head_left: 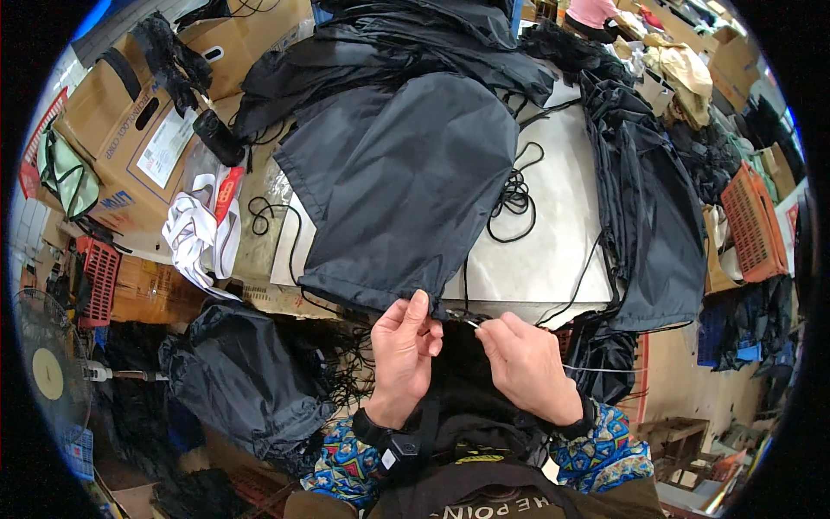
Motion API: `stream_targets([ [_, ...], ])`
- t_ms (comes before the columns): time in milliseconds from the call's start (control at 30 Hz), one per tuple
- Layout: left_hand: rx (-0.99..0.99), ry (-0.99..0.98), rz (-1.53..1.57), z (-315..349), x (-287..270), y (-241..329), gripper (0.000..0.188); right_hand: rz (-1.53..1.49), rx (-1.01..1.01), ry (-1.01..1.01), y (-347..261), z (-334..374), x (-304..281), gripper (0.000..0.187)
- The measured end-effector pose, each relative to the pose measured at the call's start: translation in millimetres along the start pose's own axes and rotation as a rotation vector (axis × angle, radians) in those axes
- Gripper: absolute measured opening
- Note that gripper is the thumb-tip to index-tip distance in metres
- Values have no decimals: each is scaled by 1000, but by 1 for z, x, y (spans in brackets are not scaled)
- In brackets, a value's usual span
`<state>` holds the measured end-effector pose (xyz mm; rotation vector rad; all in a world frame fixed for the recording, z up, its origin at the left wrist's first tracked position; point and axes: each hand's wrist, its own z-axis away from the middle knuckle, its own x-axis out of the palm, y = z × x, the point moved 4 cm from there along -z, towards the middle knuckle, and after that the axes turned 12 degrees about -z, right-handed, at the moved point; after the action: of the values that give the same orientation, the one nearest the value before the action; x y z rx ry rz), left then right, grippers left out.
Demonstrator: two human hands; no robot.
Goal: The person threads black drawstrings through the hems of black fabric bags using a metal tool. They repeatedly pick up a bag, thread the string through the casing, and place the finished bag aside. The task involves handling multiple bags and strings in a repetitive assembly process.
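Left hand: our left hand (403, 342) pinches the near hem of the black bag (393, 186) between thumb and fingers, right at the desk's front edge.
Right hand: our right hand (524, 363) is closed on a thin metal tool (465, 318), its tip pointing left toward the bag's hem; we cannot tell what kind of tool it is.
Black bag: it lies flat on the desk (553, 242), its hem end toward us and its far end up under a heap of more black cloth.
Cord: a loose black cord (516, 195) is coiled on the bare desk just right of the bag.
Pile at right: a stack of black bags (648, 199) hangs over the desk's right edge.
Left side: a white cloth (194, 233) lies near a cardboard box (130, 138), well apart from our hands.
Below left: a bundle of black fabric (238, 376) sits on the floor beside our left forearm.
Far right: an orange basket (754, 223) stands beyond the pile.
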<state>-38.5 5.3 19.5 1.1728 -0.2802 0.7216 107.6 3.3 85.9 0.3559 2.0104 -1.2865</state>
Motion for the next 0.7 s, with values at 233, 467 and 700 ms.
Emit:
stream_targets([
  [233,147,-5,-141,6,1,-3,19,204,-59,11,-8,2,7,12],
  [467,163,49,-233,5,3,-8,21,319,-93,48,-7,-9,29,5],
  [700,278,224,-99,-13,-16,49,25,280,-147,-257,-3,-3,-25,53],
])
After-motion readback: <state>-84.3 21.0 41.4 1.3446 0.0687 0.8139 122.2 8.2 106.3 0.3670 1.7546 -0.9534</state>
